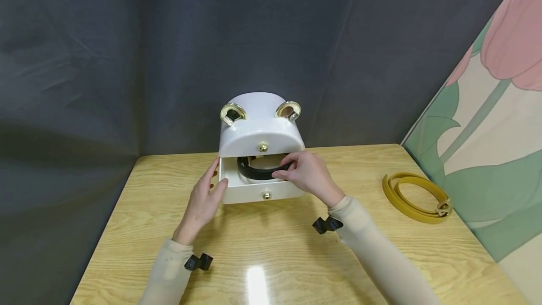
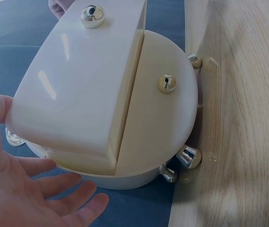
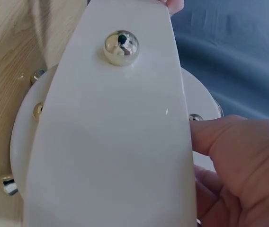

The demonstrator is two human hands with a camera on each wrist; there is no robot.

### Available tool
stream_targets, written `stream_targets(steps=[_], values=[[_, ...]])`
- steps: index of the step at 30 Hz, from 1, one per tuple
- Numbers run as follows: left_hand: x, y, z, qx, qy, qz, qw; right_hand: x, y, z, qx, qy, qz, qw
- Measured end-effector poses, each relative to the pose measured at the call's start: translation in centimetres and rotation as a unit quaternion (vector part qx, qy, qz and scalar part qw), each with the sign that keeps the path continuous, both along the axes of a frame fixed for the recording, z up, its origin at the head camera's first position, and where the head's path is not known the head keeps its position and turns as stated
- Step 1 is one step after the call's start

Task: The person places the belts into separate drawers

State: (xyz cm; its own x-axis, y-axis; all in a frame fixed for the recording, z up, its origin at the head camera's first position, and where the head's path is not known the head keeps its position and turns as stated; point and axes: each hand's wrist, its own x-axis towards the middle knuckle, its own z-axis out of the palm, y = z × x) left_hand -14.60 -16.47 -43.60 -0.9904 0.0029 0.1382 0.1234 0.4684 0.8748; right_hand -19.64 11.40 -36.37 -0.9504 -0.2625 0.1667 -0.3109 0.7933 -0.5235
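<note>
A white rounded box point(image 1: 260, 128) with two gold ear-like rings stands on the table, its middle drawer point(image 1: 245, 195) pulled out towards me. A coiled black belt point(image 1: 259, 173) lies in the drawer, and my right hand point(image 1: 311, 178) pinches its right side between thumb and fingers. At the drawer's left side, my left hand point(image 1: 203, 204) rests with its fingers extended and thumb near the front corner. The left wrist view shows the left thumb by the drawer front point(image 2: 73, 85) and the other fingers spread. In the right wrist view the drawer front hides the belt.
A coiled mustard-yellow belt point(image 1: 408, 206) lies at the right of the wooden table point(image 1: 275, 248). Behind the box hangs a dark curtain point(image 1: 254, 36). A tulip-patterned panel point(image 1: 487, 131) borders the table's right edge. Gold knobs and small gold feet point(image 2: 189, 157) stick out from the box.
</note>
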Motion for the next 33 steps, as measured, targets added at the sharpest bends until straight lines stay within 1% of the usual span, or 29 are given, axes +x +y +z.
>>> stream_targets(steps=[2,8,12,15,21,28,33], values=[[0.0,-0.1,0.1,0.001,-0.001,-0.001,1.0,-0.1,-0.3,0.0,0.001,-0.008,0.007,0.9999],[0.0,-0.1,0.1,0.001,-0.002,-0.003,1.0,-0.4,-0.5,0.1,0.009,-0.053,0.013,0.9985],[0.0,0.0,0.2,-0.001,-0.002,-0.001,1.0,-0.9,-0.6,0.3,0.012,-0.084,0.033,0.9958],[0.0,0.0,0.2,-0.001,-0.004,0.001,1.0,-1.1,-0.6,0.3,0.011,-0.099,0.047,0.9939],[0.0,0.0,0.2,-0.002,-0.003,0.001,1.0,-1.3,-0.7,0.2,0.007,-0.112,0.049,0.9925],[0.0,-0.1,0.3,0.0,-0.002,0.003,1.0,-1.4,-0.5,0.2,0.003,-0.113,0.051,0.9923],[0.0,0.0,0.2,0.0,-0.003,0.004,1.0,-1.3,-0.2,0.2,-0.012,-0.114,0.054,0.992]])
